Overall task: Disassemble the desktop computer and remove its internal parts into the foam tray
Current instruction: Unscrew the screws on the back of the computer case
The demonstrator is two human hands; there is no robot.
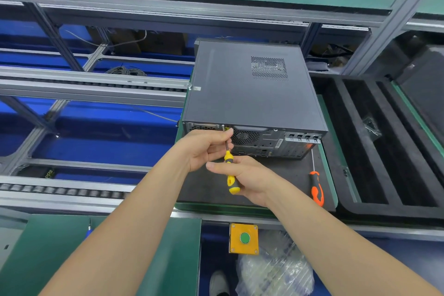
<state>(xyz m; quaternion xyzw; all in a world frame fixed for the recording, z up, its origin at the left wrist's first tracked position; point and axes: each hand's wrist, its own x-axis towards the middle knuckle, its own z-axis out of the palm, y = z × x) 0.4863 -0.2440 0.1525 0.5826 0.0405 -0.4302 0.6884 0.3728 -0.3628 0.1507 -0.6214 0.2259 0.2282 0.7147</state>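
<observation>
The fingers (224, 136) of the left hand (204, 149) are pinching the thin steel shaft of a yellow-and-black screwdriver (231, 179), steadying it just below the tip. The right hand (247, 175) is wrapping around the handle, with one finger lying straight across it. The tip is sitting at a small screw (223, 125) near the top edge of the rear panel of the desktop computer (252, 89). The case is lying flat on a black mat (204, 190) with its lid closed and its rear ports facing the person. The foam tray (384, 211) is waiting just beside it on the right, its long slots holding only a small plastic bag (372, 125).

This looks like an early step, loosening the lid screws. The shaft is meeting the panel at a slant, so the tip is probably risking a slip out of the screw head, rounding it or scratching the panel. A freed screw may be dropping off the mat edge toward the rails on the left. An orange screwdriver (317, 187) is lying on the mat near the right forearm, where a wrist turn might be nudging it.
</observation>
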